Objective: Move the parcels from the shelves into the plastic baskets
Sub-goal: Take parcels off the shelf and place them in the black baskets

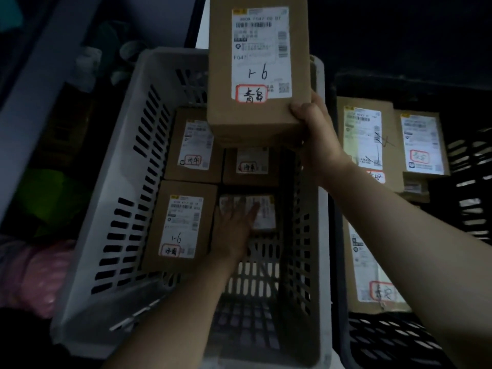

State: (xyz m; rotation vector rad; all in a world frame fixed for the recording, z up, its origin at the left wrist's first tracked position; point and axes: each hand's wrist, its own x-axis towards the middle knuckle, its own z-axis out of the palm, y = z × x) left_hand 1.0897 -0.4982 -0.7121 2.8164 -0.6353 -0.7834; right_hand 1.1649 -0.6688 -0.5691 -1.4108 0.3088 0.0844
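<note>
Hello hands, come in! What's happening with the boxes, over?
Right hand grips big box above white basket. Left hand rests on small parcel inside. Three more parcels packed beside it; near end bare.

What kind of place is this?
Probably a courier sorting depot. The right hand holds a cardboard parcel bearing a barcoded shipping label and a handwritten mark; similar parcels lie in the white plastic basket and the dark basket beside it.

Top box [255,117]: matt brown cardboard, smooth. Label [261,51]: white paper, slight sheen. Lower boxes [157,230]: same matt cardboard, paper labels. White basket [106,209]: smooth matt plastic, slotted. Black basket [394,339]: plastic, faint gloss. Pink bag [40,275]: crinkled glossy plastic film.
</note>
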